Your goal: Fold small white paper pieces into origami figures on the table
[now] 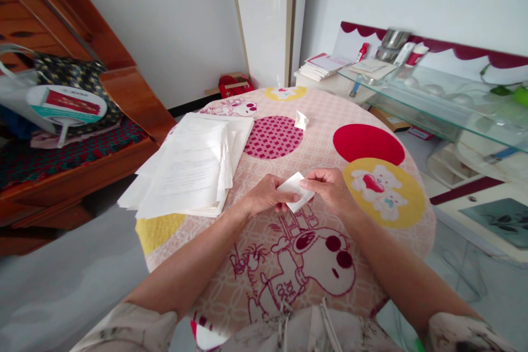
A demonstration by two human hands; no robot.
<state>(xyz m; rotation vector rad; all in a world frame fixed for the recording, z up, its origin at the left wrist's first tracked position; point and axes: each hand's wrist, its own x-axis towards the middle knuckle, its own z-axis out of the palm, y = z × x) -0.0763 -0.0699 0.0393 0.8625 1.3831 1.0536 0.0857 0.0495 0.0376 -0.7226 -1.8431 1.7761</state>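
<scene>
A small folded piece of white paper (pixel 295 190) is held between my two hands, above the near middle of the round table. My left hand (pixel 270 193) grips its left side, thumb on top and fingers beneath. At its upper right edge, my right hand (pixel 325 186) pinches it between thumb and fingers. Farther back on the cloth stands a little folded paper piece (pixel 301 120). To the left of my hands lies a loose stack of printed paper sheets (pixel 190 165), its edges uneven.
A patterned tablecloth (pixel 264 253) covers the table. On the left is a wooden bench (pixel 132 99) with a hand fan (pixel 68 105) and a bag. A glass shelf (pixel 445 104) on the right bears cups and containers, near a pile of booklets (pixel 322 66). A red bag (pixel 236 86) sits behind.
</scene>
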